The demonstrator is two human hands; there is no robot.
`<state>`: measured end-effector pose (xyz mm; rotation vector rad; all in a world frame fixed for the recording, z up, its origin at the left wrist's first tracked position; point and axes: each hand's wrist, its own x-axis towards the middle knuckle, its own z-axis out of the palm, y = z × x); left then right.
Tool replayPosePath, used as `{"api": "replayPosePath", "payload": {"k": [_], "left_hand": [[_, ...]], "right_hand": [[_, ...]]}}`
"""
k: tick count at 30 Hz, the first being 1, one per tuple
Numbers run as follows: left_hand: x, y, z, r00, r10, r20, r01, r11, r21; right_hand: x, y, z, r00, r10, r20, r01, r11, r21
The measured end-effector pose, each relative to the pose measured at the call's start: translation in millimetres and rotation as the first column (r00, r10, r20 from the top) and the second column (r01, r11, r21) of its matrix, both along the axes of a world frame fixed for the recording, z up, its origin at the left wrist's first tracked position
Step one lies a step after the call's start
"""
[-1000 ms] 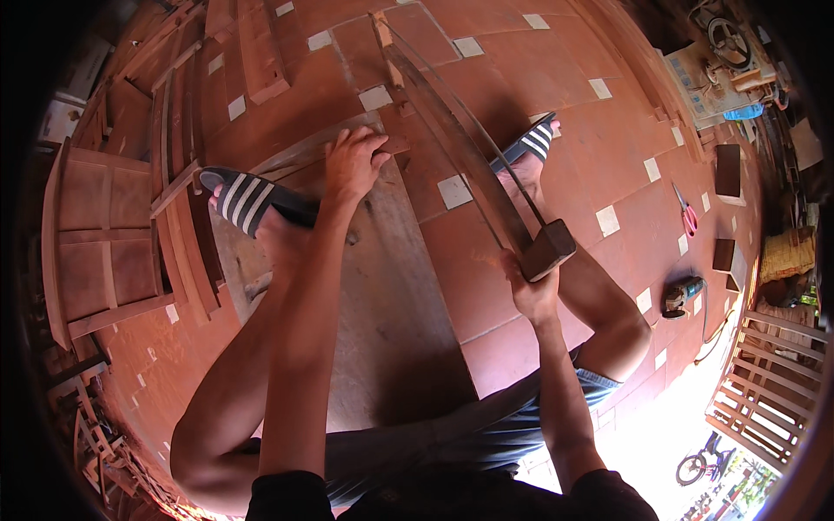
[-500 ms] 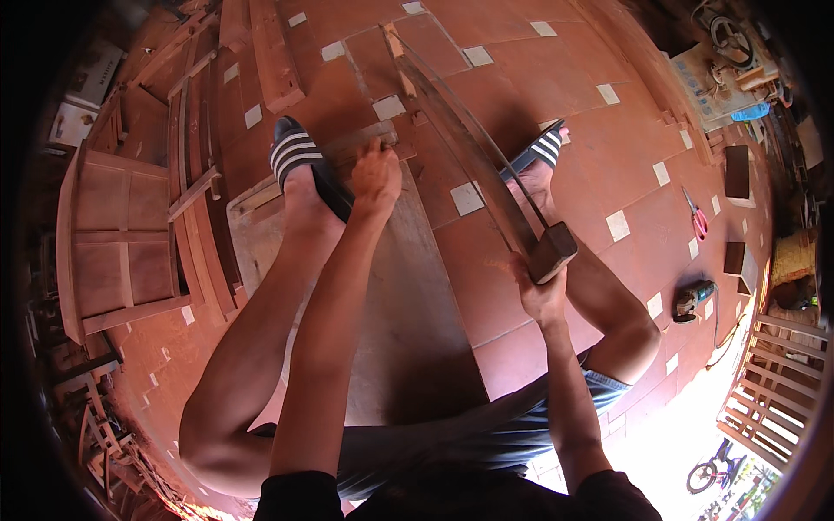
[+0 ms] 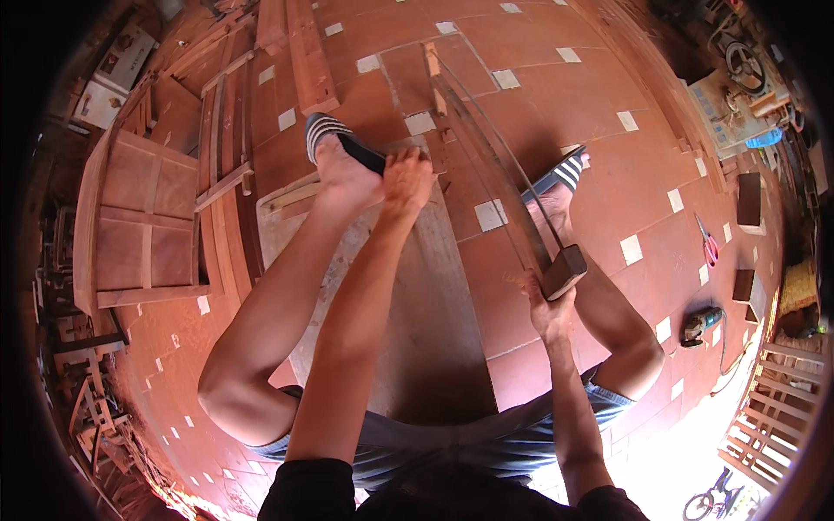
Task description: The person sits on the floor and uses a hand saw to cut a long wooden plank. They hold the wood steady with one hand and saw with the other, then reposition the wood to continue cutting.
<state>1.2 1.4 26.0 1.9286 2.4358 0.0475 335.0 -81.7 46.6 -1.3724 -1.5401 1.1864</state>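
My right hand (image 3: 552, 314) grips the near end of a wooden frame saw (image 3: 499, 178), just beside its dark end block (image 3: 565, 272). The saw slants away from me over the floor between my feet, a thin cord or rod running along its right side. My left hand (image 3: 407, 180) is closed, fingers curled down over a small piece of wood (image 3: 419, 143) at the far end of a wide wooden board (image 3: 434, 278); the hand hides most of that piece. Against it rests my left foot in a striped slipper (image 3: 327, 128).
A panelled wooden frame (image 3: 143, 221) and long timbers (image 3: 308, 61) stand at left. On the tiled floor at right lie pink-handled scissors (image 3: 708, 243), a power tool (image 3: 699, 326) and dark blocks (image 3: 750, 200). A slatted wooden rack (image 3: 773, 412) is at lower right.
The view has shifted, so the scene sits further right and lower. My left hand has moved slightly forward and now covers the small piece of wood. The right hand keeps its hold on the saw.
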Motion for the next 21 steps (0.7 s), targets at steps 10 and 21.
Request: {"api": "replayPosePath", "payload": {"k": [10,21], "left_hand": [[-4,-12,-41,0.996,-0.078,0.035,0.069,0.975,0.211],[-14,-12,-47,0.975,0.054,0.215,-0.11,0.96,0.259]], "right_hand": [[-5,-1,19,0.998,-0.056,-0.039,0.051,0.99,-0.134],[-22,-21,17,0.954,0.023,-0.299,-0.062,0.991,-0.12]]}}
